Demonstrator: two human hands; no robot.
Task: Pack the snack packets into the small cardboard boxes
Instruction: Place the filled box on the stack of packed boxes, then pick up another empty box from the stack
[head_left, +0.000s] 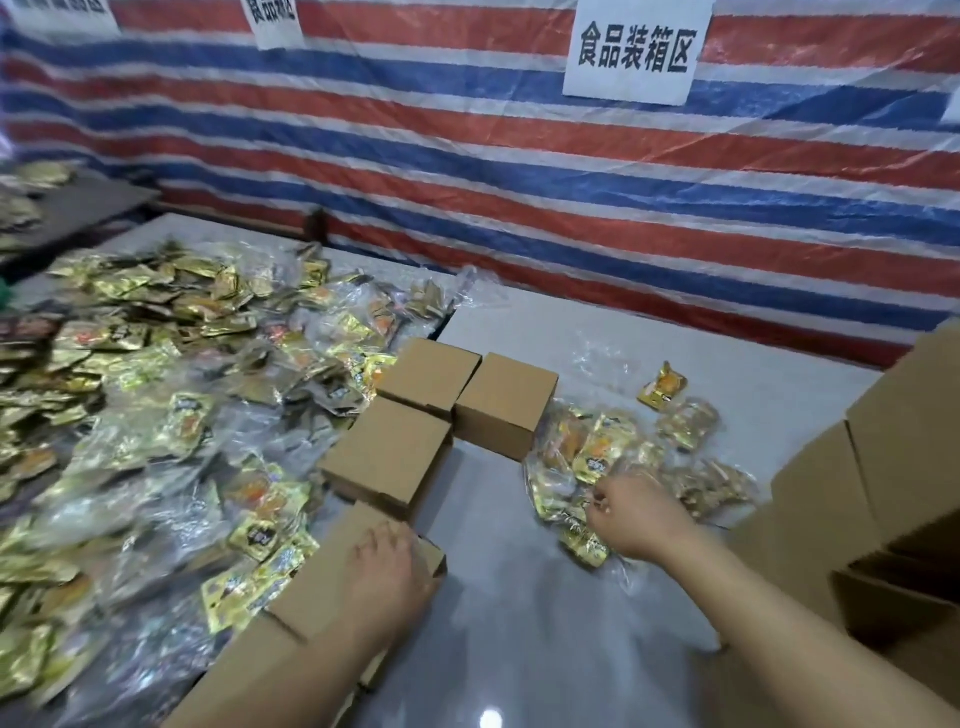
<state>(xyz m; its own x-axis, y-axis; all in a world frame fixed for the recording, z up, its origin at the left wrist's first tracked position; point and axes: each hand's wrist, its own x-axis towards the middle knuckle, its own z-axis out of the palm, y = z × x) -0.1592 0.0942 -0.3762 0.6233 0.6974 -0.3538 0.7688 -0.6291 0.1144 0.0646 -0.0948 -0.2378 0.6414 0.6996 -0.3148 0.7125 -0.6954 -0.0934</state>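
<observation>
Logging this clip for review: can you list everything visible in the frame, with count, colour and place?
small cardboard boxes: four closed, brown, table centre
big packet pile: too many to count, gold and yellow, table left
small packet pile: several, yellow, right of boxes
lone packet: one, yellow, behind small pile
large cartons: brown, far right, count unclear
tarp: red, white, blue, behind table
paper signs: three, white, on tarp
left hand: rests on nearest box
right hand: pinching at small pile

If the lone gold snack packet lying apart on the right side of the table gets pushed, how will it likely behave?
The lone packet looks like glossy foil, so it would probably slide on the shiny tabletop rather than tip or roll. It looks crinkled and puffed, so it is likely light and would flex, not stay stiff.
</observation>
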